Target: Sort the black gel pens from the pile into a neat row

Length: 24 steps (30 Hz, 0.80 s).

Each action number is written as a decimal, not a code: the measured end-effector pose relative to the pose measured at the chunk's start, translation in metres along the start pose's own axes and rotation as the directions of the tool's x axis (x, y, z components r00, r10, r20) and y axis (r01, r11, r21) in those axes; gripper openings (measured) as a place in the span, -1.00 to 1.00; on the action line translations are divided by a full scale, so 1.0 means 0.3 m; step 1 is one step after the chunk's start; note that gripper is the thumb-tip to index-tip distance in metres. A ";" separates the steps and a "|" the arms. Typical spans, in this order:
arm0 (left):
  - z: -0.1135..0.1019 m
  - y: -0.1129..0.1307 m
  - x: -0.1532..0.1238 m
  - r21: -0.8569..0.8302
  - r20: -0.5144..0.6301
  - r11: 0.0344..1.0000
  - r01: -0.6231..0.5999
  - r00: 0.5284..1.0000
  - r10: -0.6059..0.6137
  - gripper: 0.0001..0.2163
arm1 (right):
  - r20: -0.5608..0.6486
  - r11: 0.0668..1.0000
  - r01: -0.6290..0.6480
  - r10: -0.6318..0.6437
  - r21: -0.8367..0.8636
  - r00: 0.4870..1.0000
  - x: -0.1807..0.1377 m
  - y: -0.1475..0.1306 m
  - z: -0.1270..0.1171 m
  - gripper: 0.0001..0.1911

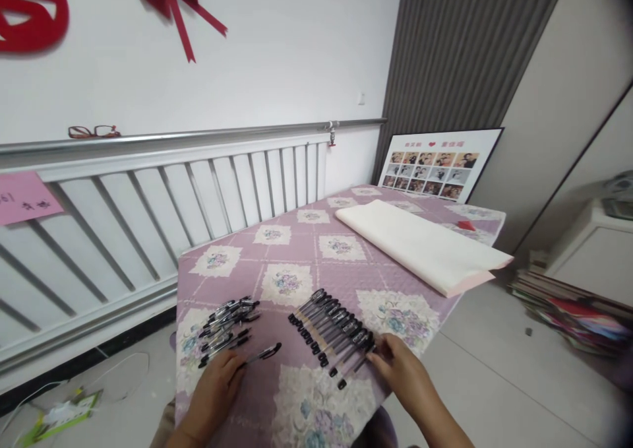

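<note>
My left hand [217,383] is closed on the end of a clear pen with a black cap [267,352], which points right across the cloth. Just beyond that hand lies a loose pile of similar pens [230,319], overlapping at different angles. To the right, a slanted row of pens [331,326] lies side by side, black caps toward the far right and black ends toward me. At the near right end of this row, my right hand [395,362] pinches the outermost pen by its cap; its fingertips are partly hidden.
A purple floral tablecloth [237,395] covers the table. A large folded cream sheet [420,243] lies at the back right, near a small red piece [465,225]. A white radiator [198,204] runs along the left wall, and a photo board [440,164] leans behind the table.
</note>
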<state>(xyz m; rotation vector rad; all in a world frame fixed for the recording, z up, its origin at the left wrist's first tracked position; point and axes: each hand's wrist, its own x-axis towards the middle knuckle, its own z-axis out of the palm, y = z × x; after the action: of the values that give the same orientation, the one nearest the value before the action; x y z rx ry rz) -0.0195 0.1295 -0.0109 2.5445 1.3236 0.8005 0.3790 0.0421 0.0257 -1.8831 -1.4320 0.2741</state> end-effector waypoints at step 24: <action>0.205 0.500 0.442 0.233 0.306 0.970 0.067 0.942 -0.139 -0.87 | 0.168 0.999 0.042 -0.044 0.014 0.985 -0.009 0.020 -0.011 -0.85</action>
<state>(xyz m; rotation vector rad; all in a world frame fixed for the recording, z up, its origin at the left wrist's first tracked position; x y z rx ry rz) 0.1812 0.1521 0.0446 2.5934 1.4868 0.2137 0.3845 0.0377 0.0233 -1.8541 -1.5780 0.4283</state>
